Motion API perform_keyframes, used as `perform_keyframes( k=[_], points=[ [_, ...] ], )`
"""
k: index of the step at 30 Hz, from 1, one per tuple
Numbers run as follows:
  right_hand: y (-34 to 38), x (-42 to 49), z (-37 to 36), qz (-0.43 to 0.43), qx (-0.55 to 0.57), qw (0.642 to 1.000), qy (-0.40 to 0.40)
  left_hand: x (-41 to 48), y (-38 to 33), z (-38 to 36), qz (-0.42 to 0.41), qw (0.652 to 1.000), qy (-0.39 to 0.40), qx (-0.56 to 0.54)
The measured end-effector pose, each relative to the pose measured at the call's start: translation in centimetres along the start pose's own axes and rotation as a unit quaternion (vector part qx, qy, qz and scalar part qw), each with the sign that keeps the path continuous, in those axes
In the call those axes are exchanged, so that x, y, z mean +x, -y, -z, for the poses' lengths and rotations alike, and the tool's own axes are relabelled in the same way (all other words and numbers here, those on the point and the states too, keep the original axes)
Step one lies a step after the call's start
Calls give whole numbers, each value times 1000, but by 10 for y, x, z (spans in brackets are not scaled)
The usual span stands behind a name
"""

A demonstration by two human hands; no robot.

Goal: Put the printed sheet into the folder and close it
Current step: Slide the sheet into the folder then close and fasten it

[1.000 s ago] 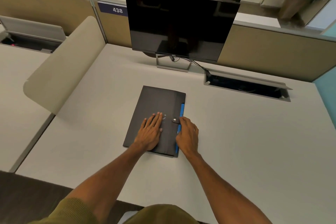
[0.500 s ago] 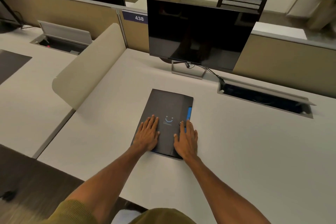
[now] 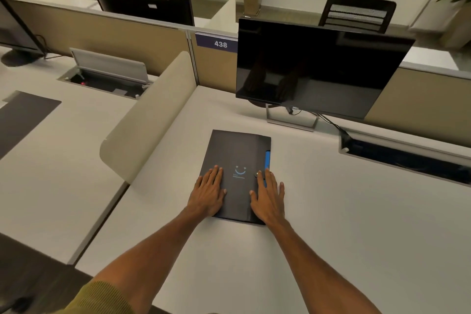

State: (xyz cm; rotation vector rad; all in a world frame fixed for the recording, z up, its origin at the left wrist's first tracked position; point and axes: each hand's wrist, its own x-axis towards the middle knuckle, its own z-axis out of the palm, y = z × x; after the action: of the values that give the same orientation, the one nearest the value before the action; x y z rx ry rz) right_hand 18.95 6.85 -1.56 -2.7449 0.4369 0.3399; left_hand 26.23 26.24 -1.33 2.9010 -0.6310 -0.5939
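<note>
Olive sleeve (image 3: 99,298) at near left edge. Both forearms reach far over white desk (image 3: 331,237). Left hand (image 3: 207,192) flat, fingers spread, palm down on near-left part of black folder (image 3: 237,160); grips nothing. Right hand (image 3: 269,199) flat, open on near-right edge, covering blue strip (image 3: 267,159). Folder closed, flat on desk. Printed sheet not visible. Farther: dark monitor (image 3: 316,69), cable tray (image 3: 407,158) right, beige divider (image 3: 150,115) left.

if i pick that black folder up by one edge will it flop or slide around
The black folder looks thin and lies flat, so it probably bends somewhat. On the smooth desk it likely slides easily. The flap looks shut under the right hand, so it may stay closed.
</note>
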Motion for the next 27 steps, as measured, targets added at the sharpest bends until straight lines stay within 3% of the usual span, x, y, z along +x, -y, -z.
perform_keyframes(
  k=[12,27],
  points=[
    [71,80,1,-8,-18,1000,-16,76,81,42,-30,999,18,13],
    [97,161,16,-43,-5,999,-13,165,108,76,-68,997,21,18]
  ],
)
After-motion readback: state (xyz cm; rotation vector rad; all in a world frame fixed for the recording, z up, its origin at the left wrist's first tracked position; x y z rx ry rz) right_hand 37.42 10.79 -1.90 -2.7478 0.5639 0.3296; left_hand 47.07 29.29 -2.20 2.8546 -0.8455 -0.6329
